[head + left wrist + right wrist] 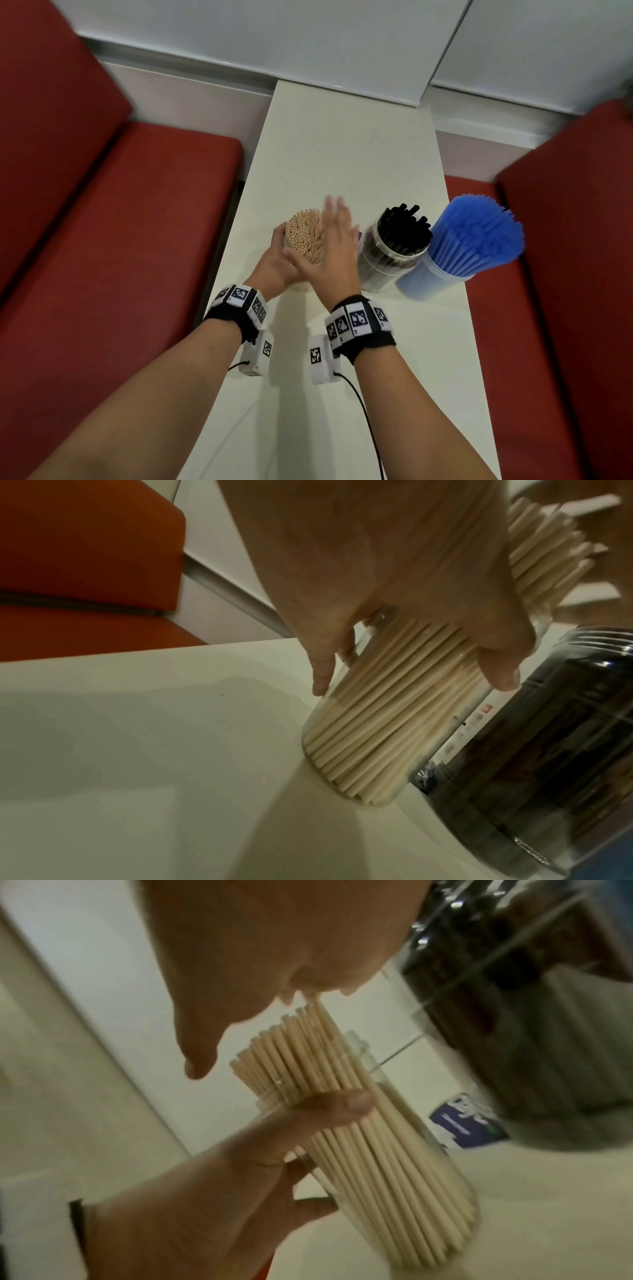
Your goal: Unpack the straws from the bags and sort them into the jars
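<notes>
Left hand grips a jar of tan straws; right hand flat over their tops.

Nearest, the left hand (278, 260) curls round a clear jar (394, 723) — thumb on the near side, fingers round the far wall. Tan straws (304, 233) fill it, thin tubes with long axes running bottom to mouth, open ends up and splaying beyond the rim. The right hand (334, 246) lies over them, fingers straight and together, blurred. Just right of that hand stands a clear jar of black straws (406, 228), then a frosted one of blue straws (476, 233) at the white table (346, 154) edge. Beyond the hands the smooth tabletop runs bare to the wall — red seats (102, 222) flank both long edges.
</notes>
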Motion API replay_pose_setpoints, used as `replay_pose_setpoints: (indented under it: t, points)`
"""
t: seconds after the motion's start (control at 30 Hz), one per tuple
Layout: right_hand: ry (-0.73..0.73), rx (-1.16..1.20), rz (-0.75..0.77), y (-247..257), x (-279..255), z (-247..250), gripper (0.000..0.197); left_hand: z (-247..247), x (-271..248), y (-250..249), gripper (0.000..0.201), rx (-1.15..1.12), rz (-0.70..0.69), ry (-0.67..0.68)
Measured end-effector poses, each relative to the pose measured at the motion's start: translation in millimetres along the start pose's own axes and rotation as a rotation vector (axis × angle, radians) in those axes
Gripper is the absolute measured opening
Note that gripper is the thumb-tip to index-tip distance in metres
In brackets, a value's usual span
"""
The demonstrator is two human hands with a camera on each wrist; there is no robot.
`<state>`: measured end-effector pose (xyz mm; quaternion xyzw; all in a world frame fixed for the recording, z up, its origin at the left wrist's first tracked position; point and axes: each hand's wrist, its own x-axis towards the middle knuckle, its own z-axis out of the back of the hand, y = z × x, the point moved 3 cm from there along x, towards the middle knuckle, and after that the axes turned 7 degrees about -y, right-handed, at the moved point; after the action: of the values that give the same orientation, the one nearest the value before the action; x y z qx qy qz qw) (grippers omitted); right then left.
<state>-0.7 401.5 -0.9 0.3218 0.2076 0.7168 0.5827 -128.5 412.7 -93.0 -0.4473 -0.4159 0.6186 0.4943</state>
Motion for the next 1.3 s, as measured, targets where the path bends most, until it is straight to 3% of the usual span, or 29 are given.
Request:
replay_pose_setpoints:
  t: [0.03,0.1,0.2,0.27,0.37,0.47,0.57,0.73,0.87,1.03,1.3]
  points:
    - [-0.058,0.148,-0.124,-9.4,-7.1,0.4,0.113,2.7,-1.3,1.5,0.095,-0.026,0.014,0.007]
    - [-0.041,0.411,-0.311,-19.5,-19.4,-7.6,0.123,3.4,-2.1,0.8,0.099,-0.048,0.029,0.023]
    - [-0.002,0.595,-0.398,-31.7,-21.3,-17.2,0.104,0.7,0.1,2.1,0.103,-0.005,0.034,0.047]
    - [-0.072,0.595,-0.417,-39.9,-18.5,-16.4,0.090,1.2,2.7,4.5,0.102,0.013,0.043,0.088]
    - [-0.151,0.586,-0.433,-48.2,-21.6,-14.1,0.098,3.9,7.2,3.6,0.097,0.073,0.023,0.170]
    - [-0.145,0.545,-0.476,-59.5,-33.5,-16.0,0.097,7.2,8.8,-0.7,0.089,0.102,0.016,0.233]
    - [-0.159,0.466,-0.581,-67.5,-44.8,-19.2,0.082,9.4,6.9,-7.6,0.084,0.105,0.027,0.249]
    - [-0.148,0.381,-0.623,-70.5,-48.3,-19.6,0.055,4.2,2.4,-9.6,0.084,0.098,0.020,0.175]
    - [-0.163,0.344,-0.661,-74.1,-51.3,-13.5,0.048,-4.3,-5.7,-7.0,0.080,0.093,0.037,0.077]
    - [-0.151,0.336,-0.667,-75.8,-53.1,-8.8,0.044,-10.3,-12.6,-9.7,0.081,0.026,0.070,0.073]
    - [-0.094,0.297,-0.691,-81.1,-55.1,4.7,0.037,-11.5,-21.7,-13.7,0.082,0.101,0.081,0.041]
